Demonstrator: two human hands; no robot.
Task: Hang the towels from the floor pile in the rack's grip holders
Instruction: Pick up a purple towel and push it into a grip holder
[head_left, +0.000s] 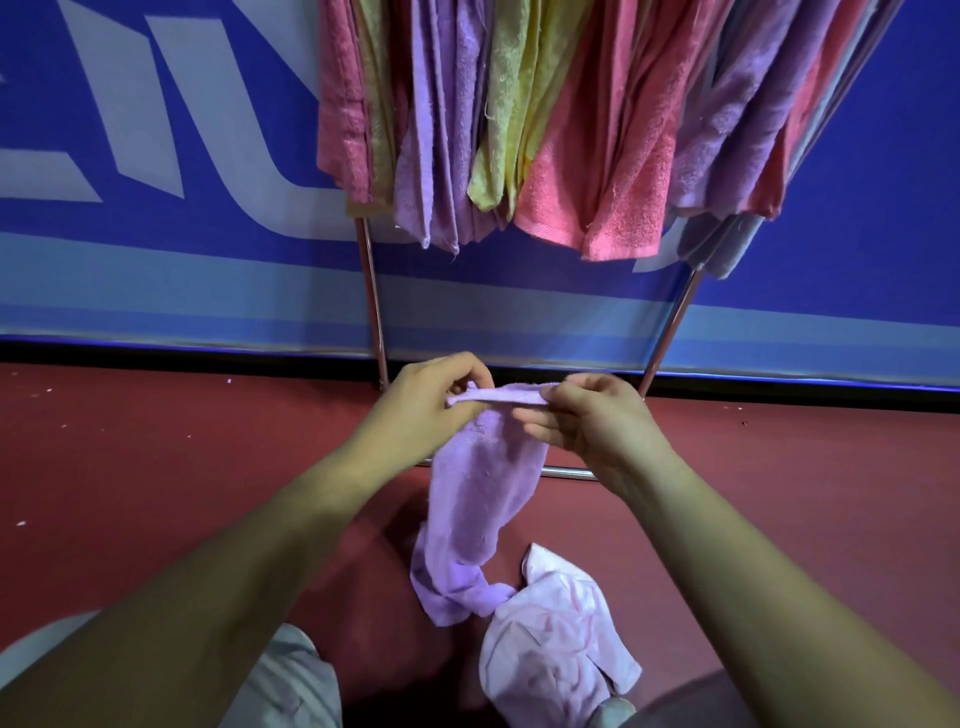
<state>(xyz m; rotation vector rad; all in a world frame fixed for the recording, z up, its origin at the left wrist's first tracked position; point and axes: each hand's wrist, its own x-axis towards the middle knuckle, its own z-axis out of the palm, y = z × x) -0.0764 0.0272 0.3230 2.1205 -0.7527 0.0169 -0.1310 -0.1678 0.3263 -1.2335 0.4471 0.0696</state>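
A purple towel (475, 499) hangs from both my hands, and its lower end trails on the red floor. My left hand (431, 400) pinches the towel's top edge at the left. My right hand (587, 415) pinches the same edge at the right, so the hem is stretched between them. A pale pink towel (556, 639) lies crumpled on the floor just right of the purple towel's end. Above, the rack (371, 291) carries several hanging towels (519, 119) in pink, purple and yellow. The grip holders are out of view.
The rack's metal legs (670, 322) and its low crossbar (569, 472) stand on the red floor (156, 467) just beyond my hands. A blue banner wall (156, 156) runs behind. My knees fill the bottom corners.
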